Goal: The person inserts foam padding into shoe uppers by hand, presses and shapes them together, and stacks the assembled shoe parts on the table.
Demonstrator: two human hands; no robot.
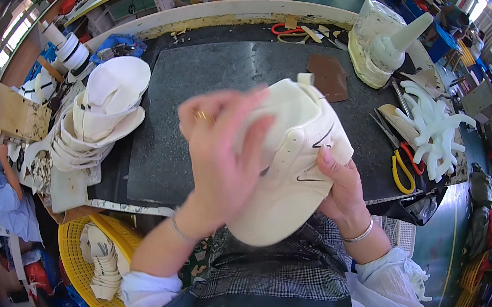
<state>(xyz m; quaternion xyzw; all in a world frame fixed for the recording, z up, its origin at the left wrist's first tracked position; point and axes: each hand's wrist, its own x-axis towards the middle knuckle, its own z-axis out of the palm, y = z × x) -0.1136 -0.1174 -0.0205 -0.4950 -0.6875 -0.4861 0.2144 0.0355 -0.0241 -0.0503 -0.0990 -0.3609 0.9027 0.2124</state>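
A cream shoe upper [291, 172] with thin dark curved marks and small punched holes is held up over the near edge of the work table. My right hand [342, 184] grips its right side, thumb on top and the other fingers underneath. Over the upper's left side is my left hand [219, 138], a ring on one finger, smeared by motion. Whether it pinches the upper or only passes over it does not show. A stack of similar white shoe uppers [99, 110] leans at the table's left.
Yellow-handled scissors [403, 171] and white curved foam strips [433, 124] lie at right. Behind them stands a wrapped block with a pale peg [380, 45]. Red-handled scissors [289, 30] and a brown patch [327, 76] lie farther back. A yellow basket [74, 254] holds more pieces; another person [2, 195] sits left.
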